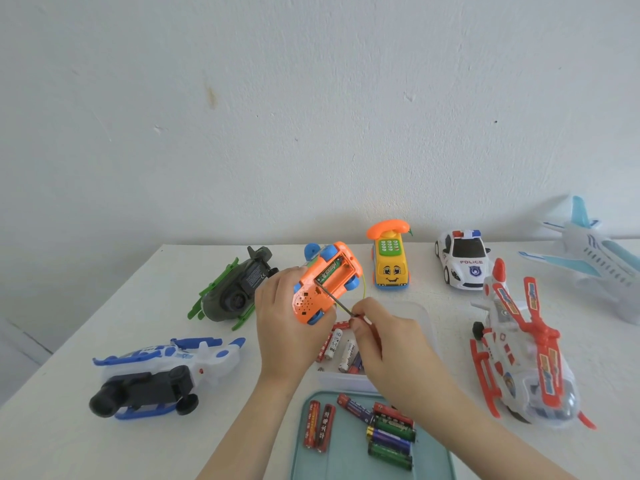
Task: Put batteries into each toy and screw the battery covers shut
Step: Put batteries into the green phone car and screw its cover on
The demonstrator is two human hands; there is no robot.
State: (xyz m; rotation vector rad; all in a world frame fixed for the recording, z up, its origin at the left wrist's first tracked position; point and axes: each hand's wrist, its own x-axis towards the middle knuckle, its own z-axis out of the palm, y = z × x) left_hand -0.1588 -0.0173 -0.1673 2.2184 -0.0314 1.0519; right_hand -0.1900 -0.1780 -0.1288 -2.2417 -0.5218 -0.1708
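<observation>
my left hand (280, 327) curls round the orange toy car (325, 282), holding it up off the table (104, 445) with its underside turned toward me; the battery bay is open, and one battery (329, 270) lies along its far side; my right hand (381, 337) pinches a thin screwdriver (337, 299) between thumb and fingertips (360, 308); most of its handle is hidden in my grip; its dark shaft runs up and left from those fingertips to the near edge of the bay, the tip touching the orange plastic; right beneath both hands sits a clear box (426, 317) with loose cells (346, 351) in it; nearer to me than my wrists, a teal tray (301, 445) carries more cells (391, 434); left of my left hand lie a green helicopter (239, 289) and, closer in, a blue-and-white helicopter (156, 372), undersides showing; beyond my right fingertips stand a yellow phone car (389, 261) and a police car (462, 259); right of my right hand lie a red-and-white helicopter (519, 344) and, farther out, a pale blue plane (595, 258)
</observation>
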